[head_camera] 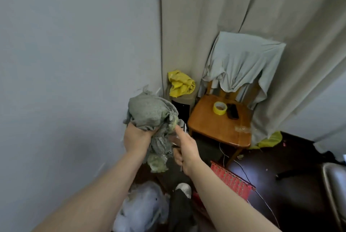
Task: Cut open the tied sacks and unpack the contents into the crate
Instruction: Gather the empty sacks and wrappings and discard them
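Observation:
A crumpled grey bundle of cloth [149, 113] with pale green patches is held up in front of the wall. My left hand [137, 139] grips it from below. My right hand [184, 148] holds a thin metal blade [185, 128], its tip right at the bundle's right edge. A red perforated crate [231, 180] stands on the dark floor below my right forearm. A whitish sack [142, 207] lies on the floor under my arms.
A wooden chair [215, 119] carries a yellow tape roll [220, 107] and a black phone [232, 111], with a grey garment [243, 59] draped on its back. A yellow sack [180, 83] sits in the corner. Curtains hang behind.

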Demonstrator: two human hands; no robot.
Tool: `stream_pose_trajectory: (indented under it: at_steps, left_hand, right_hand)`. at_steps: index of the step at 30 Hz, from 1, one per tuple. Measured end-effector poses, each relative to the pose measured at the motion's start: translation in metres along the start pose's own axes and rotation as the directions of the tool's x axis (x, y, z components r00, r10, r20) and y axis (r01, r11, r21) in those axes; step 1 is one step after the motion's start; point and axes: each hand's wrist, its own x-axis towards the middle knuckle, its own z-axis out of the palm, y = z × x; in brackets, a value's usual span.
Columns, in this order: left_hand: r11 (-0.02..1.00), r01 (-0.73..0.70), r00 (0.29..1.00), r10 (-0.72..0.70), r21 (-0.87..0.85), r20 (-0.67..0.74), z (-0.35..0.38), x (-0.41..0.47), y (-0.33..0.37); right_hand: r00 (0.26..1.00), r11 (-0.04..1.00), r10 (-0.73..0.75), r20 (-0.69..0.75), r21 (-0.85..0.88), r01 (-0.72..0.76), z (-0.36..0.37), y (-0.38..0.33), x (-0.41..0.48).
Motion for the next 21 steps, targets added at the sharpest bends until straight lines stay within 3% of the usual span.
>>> stream_pose_trajectory:
  at_steps: [8, 12, 17, 21]
  left_hand:
    - [0.989, -0.12, 0.986, 0.109, 0.088, 0.125, 0.112, 0.164, 0.071]
    - [0.968, -0.212, 0.973, 0.197, 0.131, 0.119, 0.152, 0.225, 0.106]
    - [0.883, -0.295, 0.953, 0.247, 0.366, 0.173, 0.195, 0.29, 0.134]
    - [0.804, -0.407, 0.909, 0.311, 0.433, 0.277, 0.23, 0.333, 0.144]
  right_hand:
    - [0.999, 0.977, -0.001, 0.041, 0.213, -0.008, -0.023, -0.123, 0.165]
    - [1.0, 0.975, 0.027, 0.017, 0.221, -0.03, -0.03, -0.175, 0.226]
    - [0.999, 0.97, -0.019, -0.038, 0.241, 0.028, -0.049, -0.216, 0.284]
    - [0.994, 0.968, -0.087, -0.07, 0.231, 0.101, -0.065, -0.24, 0.324]
